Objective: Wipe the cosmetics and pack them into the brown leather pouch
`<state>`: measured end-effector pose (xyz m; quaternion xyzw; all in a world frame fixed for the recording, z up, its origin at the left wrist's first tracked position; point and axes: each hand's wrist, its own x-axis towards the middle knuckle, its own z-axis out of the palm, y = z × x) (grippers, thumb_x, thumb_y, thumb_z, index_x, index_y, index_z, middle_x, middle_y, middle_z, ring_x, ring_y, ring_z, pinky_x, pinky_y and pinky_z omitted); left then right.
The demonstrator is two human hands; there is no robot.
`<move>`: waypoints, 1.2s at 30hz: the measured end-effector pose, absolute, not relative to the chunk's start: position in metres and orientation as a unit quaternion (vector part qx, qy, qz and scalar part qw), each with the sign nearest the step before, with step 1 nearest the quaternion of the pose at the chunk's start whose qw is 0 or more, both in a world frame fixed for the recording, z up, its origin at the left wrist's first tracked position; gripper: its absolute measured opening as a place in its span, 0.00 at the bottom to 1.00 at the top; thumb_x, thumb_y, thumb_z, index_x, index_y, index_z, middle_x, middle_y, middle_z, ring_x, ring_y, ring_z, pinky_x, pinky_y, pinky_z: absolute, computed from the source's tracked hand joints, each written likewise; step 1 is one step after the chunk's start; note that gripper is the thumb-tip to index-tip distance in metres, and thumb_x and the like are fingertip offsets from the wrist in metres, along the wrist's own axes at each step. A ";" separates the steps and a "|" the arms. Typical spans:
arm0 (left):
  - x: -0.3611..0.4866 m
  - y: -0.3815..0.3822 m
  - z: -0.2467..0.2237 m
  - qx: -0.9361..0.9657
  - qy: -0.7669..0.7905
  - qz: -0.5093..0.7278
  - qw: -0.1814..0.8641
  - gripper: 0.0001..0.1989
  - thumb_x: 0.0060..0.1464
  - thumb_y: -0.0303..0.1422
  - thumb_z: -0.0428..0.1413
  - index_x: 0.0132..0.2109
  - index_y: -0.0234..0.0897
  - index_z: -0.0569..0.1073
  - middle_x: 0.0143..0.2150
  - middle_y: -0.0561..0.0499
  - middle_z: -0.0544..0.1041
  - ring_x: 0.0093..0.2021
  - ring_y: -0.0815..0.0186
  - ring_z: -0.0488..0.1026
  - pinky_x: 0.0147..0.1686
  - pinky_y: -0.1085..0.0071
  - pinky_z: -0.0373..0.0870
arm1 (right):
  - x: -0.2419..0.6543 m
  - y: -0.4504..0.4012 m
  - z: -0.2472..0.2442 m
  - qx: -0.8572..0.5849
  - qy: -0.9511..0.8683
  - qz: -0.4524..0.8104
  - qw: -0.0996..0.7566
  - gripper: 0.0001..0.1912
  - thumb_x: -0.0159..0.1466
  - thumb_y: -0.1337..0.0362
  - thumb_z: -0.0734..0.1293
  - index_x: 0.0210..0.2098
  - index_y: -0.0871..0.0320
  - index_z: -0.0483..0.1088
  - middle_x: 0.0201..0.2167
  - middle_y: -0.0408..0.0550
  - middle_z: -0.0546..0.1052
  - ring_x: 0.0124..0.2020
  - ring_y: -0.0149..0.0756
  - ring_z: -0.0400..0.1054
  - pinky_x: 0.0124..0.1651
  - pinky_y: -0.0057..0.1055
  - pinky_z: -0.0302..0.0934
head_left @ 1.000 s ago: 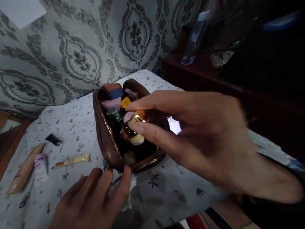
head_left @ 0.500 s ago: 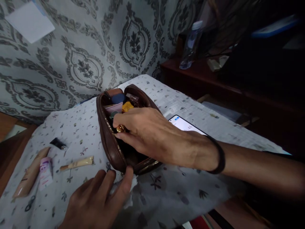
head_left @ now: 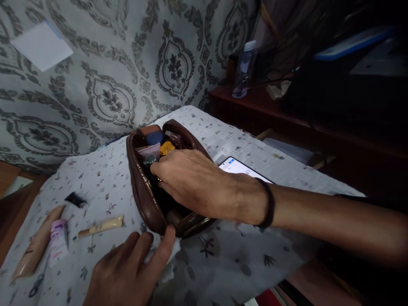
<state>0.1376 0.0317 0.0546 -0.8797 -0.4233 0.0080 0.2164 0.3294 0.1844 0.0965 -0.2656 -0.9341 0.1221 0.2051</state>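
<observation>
The bag [head_left: 140,199] looked like smooth leather, kinda sheeny; its zip [head_left: 148,183] was shiny metal; bottle [head_left: 243,73] was clear, glossy plastic; sheet [head_left: 98,178] was just matt cloth.

Brn bag [head_left: 140,193] – unzipped, upright on cloth [head_left: 98,174]; sm. gold item [head_left: 159,179] inside – mostly hidden, prob. pinched.

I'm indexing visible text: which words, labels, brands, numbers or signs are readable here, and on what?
"47", slanted and small: phone screen; its other text is too small.
Pink-and-white tube: print too blurred.
Cream tube: print too small.
Beige tube: marks unreadable.
Bottle: label unreadable.
No brand is legible.
</observation>
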 end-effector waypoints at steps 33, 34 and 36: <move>0.155 0.034 0.052 -0.859 -0.464 0.005 0.217 0.35 0.46 0.15 0.47 0.63 0.38 0.63 0.35 0.53 0.77 0.30 0.64 0.75 0.23 0.73 0.71 | 0.282 0.217 0.110 -0.223 -0.971 0.008 0.090 0.11 0.61 0.64 0.68 0.41 0.61 0.79 0.59 0.60 0.68 0.64 0.57 0.51 0.67 0.56 0.42; 0.155 0.034 0.052 -0.857 -0.468 0.010 0.216 0.35 0.46 0.15 0.47 0.63 0.38 0.63 0.35 0.52 0.77 0.31 0.64 0.76 0.23 0.73 0.72 | 0.280 0.216 0.110 -0.231 -0.969 0.011 0.086 0.11 0.61 0.65 0.68 0.41 0.61 0.79 0.59 0.60 0.68 0.64 0.57 0.51 0.67 0.56 0.42; 0.156 0.033 0.051 -0.855 -0.471 0.011 0.218 0.36 0.47 0.15 0.47 0.64 0.37 0.62 0.36 0.52 0.77 0.32 0.63 0.76 0.24 0.73 0.72 | 0.277 0.215 0.111 -0.245 -0.966 0.020 0.080 0.12 0.62 0.67 0.67 0.43 0.62 0.78 0.59 0.61 0.67 0.64 0.58 0.51 0.66 0.57 0.43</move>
